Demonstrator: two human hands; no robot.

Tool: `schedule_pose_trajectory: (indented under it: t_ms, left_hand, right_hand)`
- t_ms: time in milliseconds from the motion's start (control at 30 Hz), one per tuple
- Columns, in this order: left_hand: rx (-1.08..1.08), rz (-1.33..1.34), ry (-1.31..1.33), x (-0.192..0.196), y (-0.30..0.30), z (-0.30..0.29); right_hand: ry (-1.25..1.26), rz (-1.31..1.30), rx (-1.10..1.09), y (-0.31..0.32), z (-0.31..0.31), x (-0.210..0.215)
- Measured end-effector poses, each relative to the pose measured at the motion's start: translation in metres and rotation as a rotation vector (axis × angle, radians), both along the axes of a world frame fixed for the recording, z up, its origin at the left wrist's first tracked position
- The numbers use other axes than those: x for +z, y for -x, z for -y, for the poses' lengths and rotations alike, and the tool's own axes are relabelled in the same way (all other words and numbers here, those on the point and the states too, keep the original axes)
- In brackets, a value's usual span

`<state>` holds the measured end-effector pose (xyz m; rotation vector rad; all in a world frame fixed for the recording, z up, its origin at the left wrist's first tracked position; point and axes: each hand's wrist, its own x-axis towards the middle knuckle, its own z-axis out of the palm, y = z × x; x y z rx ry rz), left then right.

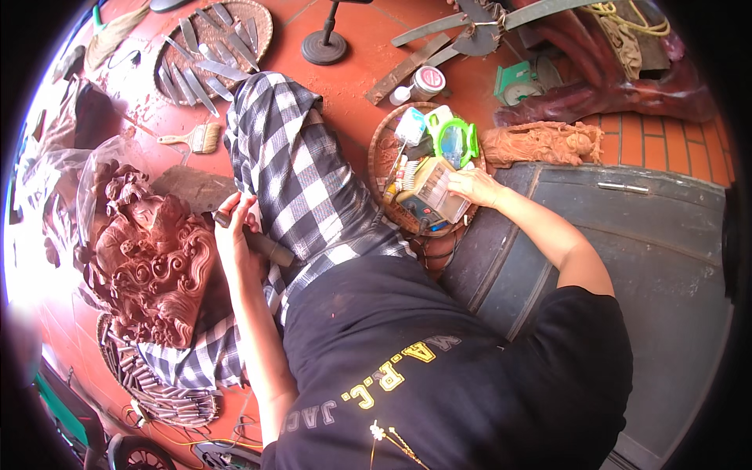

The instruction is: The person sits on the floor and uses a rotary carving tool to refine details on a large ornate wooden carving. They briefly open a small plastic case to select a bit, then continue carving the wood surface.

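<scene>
My left hand [237, 222] is closed around a dark cylindrical tool [271, 249], whose kind I cannot make out, close to my checkered trouser leg. Beside it, on the left, stands a reddish-brown wood carving [160, 254] with deep scrolls and swirls. Over on the right, my right hand [476, 188] reaches into a round woven basket [375, 149]. Its fingers grip the edge of a clear-lidded case [440, 188] that shows thin slots or bits inside. A bright green ring-shaped item [470, 141] and a small grey-blue control box [421, 210] sit around the case.
A flat basket of metal blades [211, 55] lies ahead, with a paintbrush [202, 139] nearer. A carved wooden figure [540, 145] rests above a dark panel [627, 251] on the right. Lower left, another basket holds many cylindrical tools [168, 399]. A lidded jar [428, 81] stands beyond.
</scene>
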<state>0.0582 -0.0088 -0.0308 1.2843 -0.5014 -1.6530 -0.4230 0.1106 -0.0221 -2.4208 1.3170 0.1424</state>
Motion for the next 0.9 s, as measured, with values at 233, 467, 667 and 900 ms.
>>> schedule_pose_trajectory:
  t_ms: [233,467,667,900]
  left_hand:
    - [-0.004,0.027,-0.011,0.005,0.004,0.001]
    - [-0.004,0.029,-0.012,0.006,0.004,0.001]
    - [-0.013,0.011,-0.006,0.0,0.002,0.001]
    - [0.012,-0.001,-0.013,0.005,0.004,0.001]
  right_hand:
    - [-0.002,0.096,0.043,-0.002,0.006,0.001]
    - [-0.034,0.044,0.107,0.001,0.002,0.014]
    - [-0.129,-0.048,0.07,0.007,-0.013,0.011]
    - [-0.036,0.014,-0.159,0.007,-0.022,0.016]
